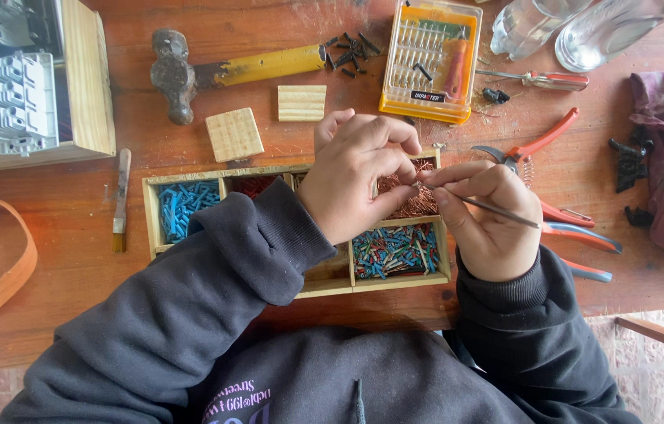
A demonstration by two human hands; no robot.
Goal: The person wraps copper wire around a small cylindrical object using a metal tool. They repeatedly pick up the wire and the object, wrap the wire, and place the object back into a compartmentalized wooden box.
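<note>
My left hand (355,177) pinches one thin copper wire (418,174), my right hand (485,220) grips one slim metal tool (501,213), above the divided wooden tray (151,212).

A flat rectangular plastic case (430,59) is lying at the far side of the counter (57,212), its body yellow-orange under a clear lid. A small black label with pale lettering (428,96) is sitting along its near edge, and an orange-red handle is showing through the lid. On the dark sweatshirt (363,385) at the bottom edge, a patch of purple print (236,399) is showing, partly cut off.
</note>
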